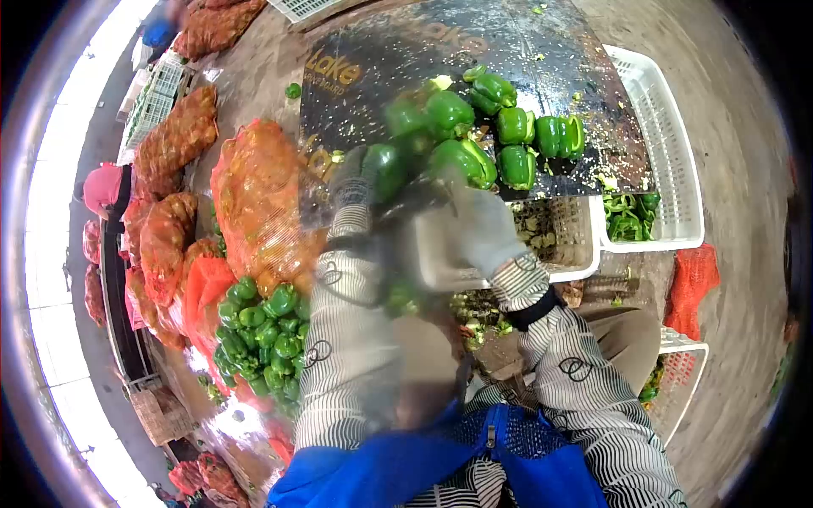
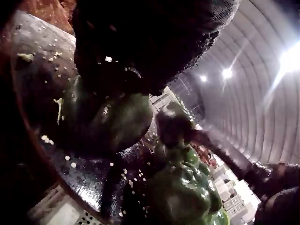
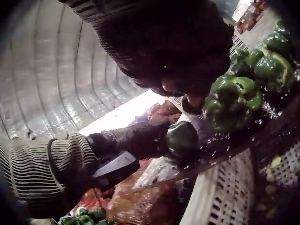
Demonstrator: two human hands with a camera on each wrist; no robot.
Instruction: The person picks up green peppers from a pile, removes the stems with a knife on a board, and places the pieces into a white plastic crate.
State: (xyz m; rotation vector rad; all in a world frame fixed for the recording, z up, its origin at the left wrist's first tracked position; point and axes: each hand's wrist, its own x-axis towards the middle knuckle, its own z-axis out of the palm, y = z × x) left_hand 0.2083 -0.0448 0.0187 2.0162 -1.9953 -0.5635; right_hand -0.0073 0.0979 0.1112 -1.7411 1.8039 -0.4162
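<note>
Gloved fingers of my left hand grip a green pepper at the near left edge of the dark board. The right wrist view shows that left hand from the side, the pepper at its fingertips, low over the board. My gloved right hand, blurred, is just right of it, near the board's front edge. In the left wrist view a dark, thin tool extends from the right hand; its tip is hard to make out. Right-hand fingers look curled in the right wrist view.
Several green peppers lie together on the board, among scattered seeds. A white crate with green pieces stands right, another crate below the board's front edge. Left are a mesh sack and a heap of peppers.
</note>
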